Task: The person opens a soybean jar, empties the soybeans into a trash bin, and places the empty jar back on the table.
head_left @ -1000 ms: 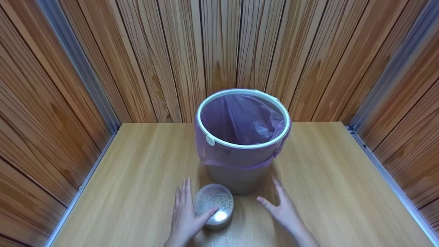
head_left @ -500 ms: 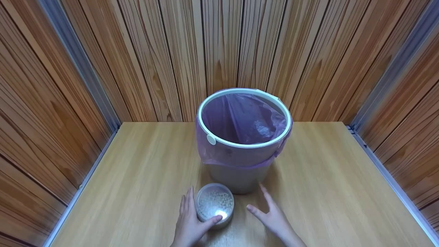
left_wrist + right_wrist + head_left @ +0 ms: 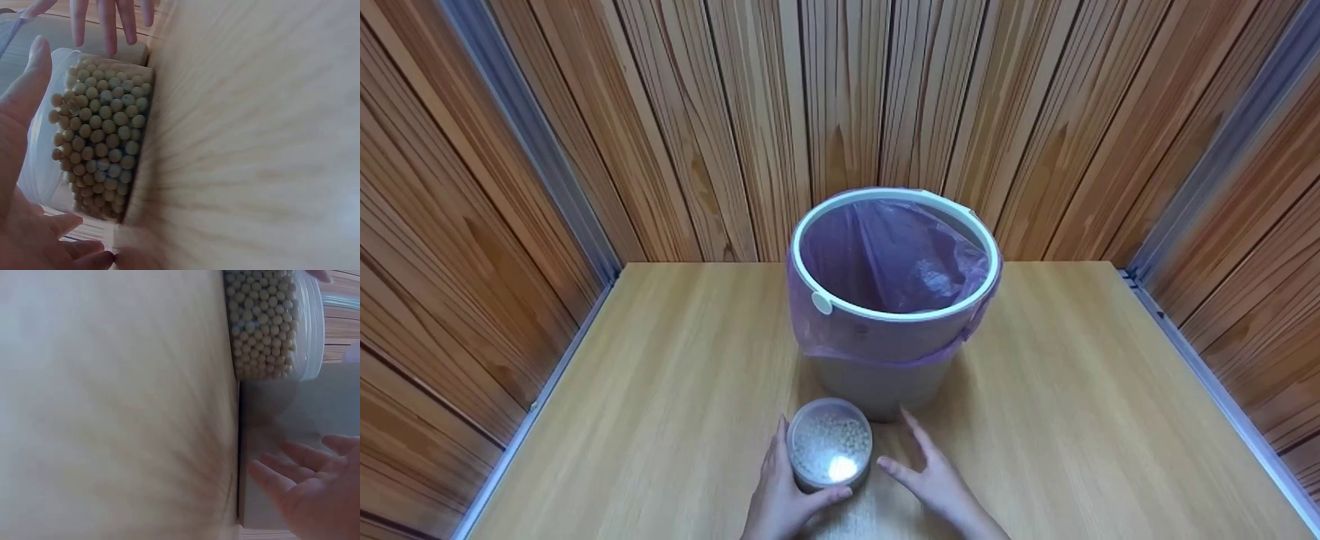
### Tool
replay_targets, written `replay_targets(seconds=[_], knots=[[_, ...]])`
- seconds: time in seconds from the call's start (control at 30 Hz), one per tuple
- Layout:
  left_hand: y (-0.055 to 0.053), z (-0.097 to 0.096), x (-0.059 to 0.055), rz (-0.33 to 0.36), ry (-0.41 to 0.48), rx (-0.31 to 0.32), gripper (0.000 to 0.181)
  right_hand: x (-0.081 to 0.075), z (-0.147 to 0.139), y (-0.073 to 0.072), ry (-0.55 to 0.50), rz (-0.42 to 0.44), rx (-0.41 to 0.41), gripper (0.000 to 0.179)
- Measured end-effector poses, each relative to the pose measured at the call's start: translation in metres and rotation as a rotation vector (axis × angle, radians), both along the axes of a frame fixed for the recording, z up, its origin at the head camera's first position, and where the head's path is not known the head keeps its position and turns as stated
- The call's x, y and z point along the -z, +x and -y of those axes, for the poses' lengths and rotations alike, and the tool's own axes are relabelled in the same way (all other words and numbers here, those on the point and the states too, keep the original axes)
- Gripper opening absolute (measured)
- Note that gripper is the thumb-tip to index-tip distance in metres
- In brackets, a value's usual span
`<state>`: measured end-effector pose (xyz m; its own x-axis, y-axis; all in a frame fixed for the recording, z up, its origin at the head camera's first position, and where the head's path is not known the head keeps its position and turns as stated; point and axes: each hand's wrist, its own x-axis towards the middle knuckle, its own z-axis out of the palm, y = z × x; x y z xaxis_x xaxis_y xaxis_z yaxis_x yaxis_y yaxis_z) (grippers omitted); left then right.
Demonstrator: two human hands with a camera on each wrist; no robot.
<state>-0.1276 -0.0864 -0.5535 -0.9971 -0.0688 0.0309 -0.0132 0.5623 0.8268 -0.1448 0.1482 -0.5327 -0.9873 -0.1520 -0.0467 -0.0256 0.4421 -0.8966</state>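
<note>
Clear plastic sits within the spread fingers of the left hand (image 3: 789,489): a round jar (image 3: 826,435), part filled with pale beans or beads (image 3: 101,124). The left thumb (image 3: 834,495) lies at the jar's near edge, the other fingers along its left side; firm contact cannot be confirmed. The right hand (image 3: 934,480) is just right of the jar, fingers and thumb parted, holding nothing, a visible gap remaining.

Changes noted: over the last second the left thumb has moved from over the jar's top to its near edge, and the right hand has come left, narrowing its gap. The jar holds its place on the bench (image 3: 675,390), near the bin (image 3: 877,386). Assessment: the work appears to be at the approach, with the left side nearly set, the right side lagging and no two-handed grip yet formed.

Outward, the bin stands on the far side of the jar, its purple liner (image 3: 877,255) folded over a white rim (image 3: 896,317). Wood-panelled walls (image 3: 840,112) rise behind.
</note>
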Motion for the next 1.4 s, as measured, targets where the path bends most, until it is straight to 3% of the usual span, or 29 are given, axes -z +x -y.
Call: replay_targets(seconds=[0.27, 0.47, 0.6, 1.0, 1.23, 1.4], knots=[[0.0, 0.001, 0.003, 0.005, 0.005, 0.012, 0.13, 0.005, 0.01, -0.009, -0.209, 0.008, -0.175, 0.087], [0.0, 0.0, 0.006, -0.042, 0.004, 0.021, 0.124, 0.01, 0.016, -0.012, -0.218, 0.031, -0.245, 0.086], [0.001, 0.0, 0.005, -0.031, 0.02, 0.02, 0.123, 0.011, 0.02, -0.013, -0.247, 0.059, -0.284, 0.088], [0.002, 0.001, 0.001, -0.058, 0.093, 0.029, 0.12, 0.015, 0.033, -0.011, -0.323, 0.032, -0.235, 0.095], [0.002, -0.007, -0.005, -0.124, -0.001, 0.008, 0.119, 0.009, 0.041, -0.003, -0.352, 0.054, -0.148, 0.113], [0.004, -0.012, -0.009, -0.128, 0.009, -0.028, 0.118, 0.002, 0.037, -0.001, -0.38, 0.065, -0.12, 0.116]])
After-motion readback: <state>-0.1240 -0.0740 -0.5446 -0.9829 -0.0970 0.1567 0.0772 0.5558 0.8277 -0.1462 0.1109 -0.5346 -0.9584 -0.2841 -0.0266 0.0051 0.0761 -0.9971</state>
